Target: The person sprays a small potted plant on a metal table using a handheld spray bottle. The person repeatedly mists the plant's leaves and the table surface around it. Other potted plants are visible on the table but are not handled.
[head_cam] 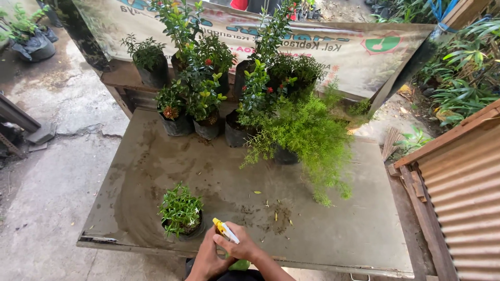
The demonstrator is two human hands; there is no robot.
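yellow spray bottle (pixel 225 230), both hands (pixel 224 252) clasping

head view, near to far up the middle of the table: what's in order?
Hands on the spray bottle: left hand, right hand, spray bottle → small potted plant → scattered soil and leaves on the table → feathery fern → cluster of potted plants → printed banner.
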